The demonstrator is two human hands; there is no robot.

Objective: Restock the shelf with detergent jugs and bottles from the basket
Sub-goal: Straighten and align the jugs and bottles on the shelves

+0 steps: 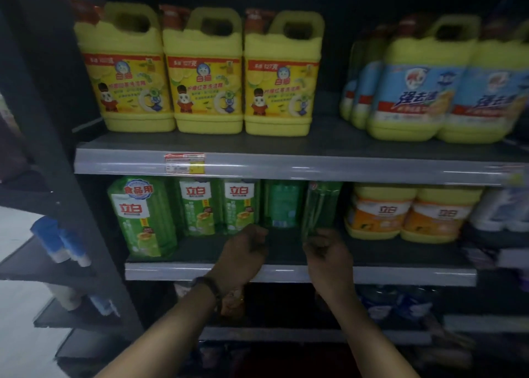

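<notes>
My right hand [326, 253] grips the base of a clear green detergent bottle [320, 206], which leans slightly on the middle shelf [286, 273]. Just left of it stands another green bottle [282, 204] with its back label facing out. My left hand [247, 246] has curled fingers at that bottle's lower left corner; the dim light hides whether it holds it. Further left, two green bottles [217, 206] face forward, and a larger green bottle [141, 220] stands nearer the shelf's front. The basket is out of view.
Three yellow jugs [206, 71] line the upper shelf [286, 166], with blue-labelled jugs [435, 86] to their right and a gap between. Orange-labelled yellow tubs [412, 214] sit right of the green bottles. A dark upright [57, 120] bounds the left side. Lower shelves hold dim packages.
</notes>
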